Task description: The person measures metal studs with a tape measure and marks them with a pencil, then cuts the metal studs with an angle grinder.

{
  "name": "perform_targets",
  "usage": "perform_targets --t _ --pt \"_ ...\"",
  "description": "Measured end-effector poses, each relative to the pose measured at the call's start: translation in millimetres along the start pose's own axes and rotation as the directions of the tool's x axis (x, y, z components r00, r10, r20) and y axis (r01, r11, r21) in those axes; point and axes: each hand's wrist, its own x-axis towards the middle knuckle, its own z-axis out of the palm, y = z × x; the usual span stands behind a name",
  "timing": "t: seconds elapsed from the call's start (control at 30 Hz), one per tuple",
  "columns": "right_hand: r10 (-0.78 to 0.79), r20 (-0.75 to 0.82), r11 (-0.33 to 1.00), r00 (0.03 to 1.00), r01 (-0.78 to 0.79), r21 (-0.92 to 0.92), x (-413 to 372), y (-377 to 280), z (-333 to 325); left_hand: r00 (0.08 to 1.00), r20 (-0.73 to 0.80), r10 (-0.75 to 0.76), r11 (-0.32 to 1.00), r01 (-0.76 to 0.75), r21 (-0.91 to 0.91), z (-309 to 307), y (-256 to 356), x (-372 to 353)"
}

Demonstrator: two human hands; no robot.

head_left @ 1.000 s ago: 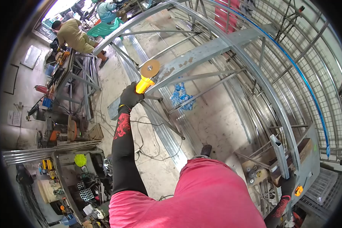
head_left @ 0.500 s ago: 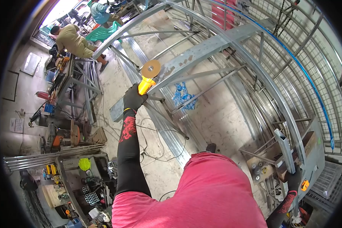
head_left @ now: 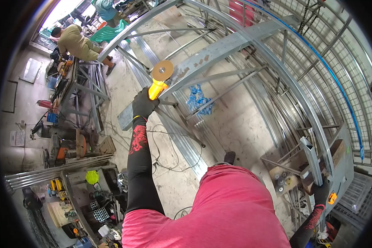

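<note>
My left hand [head_left: 144, 104], in a black glove, is wrapped around the yellow body of an angle grinder [head_left: 156, 89]. The grinder's brown disc [head_left: 163, 70] faces up, beside the flat grey steel beam [head_left: 213, 58]. At the far right, my gloved right hand [head_left: 319, 192] is closed around the lower end of a short square metal tube [head_left: 311, 159]. Its fingers are partly hidden. Just left of that tube's far side runs a long curved steel frame [head_left: 291, 78], with thin braces below it.
Two people work at the upper left, near a cluttered bench [head_left: 72, 82] and a green plastic chair [head_left: 111, 33]. Blue scraps [head_left: 199, 101] and a loose cable [head_left: 175, 165] lie on the floor. A tool shelf [head_left: 78, 215] stands lower left; wire mesh [head_left: 339, 62] lines the right.
The view has shifted slightly, and the grinder and left hand appear a little further left. Both hands keep their hold on the same things.
</note>
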Motion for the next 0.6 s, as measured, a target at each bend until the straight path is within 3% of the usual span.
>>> perform_targets --t 0.4,0.6 --pt "0.028 0.054 0.999 0.998 -0.03 0.03 2 -1 -1 1.0 -0.014 0.017 1.0 -0.017 -0.004 1 0 0" --pt "-0.024 -0.019 1.0 1.0 0.023 -0.018 1 13 7 0.999 0.014 0.033 0.999 -0.033 -0.009 -1 -2 2"
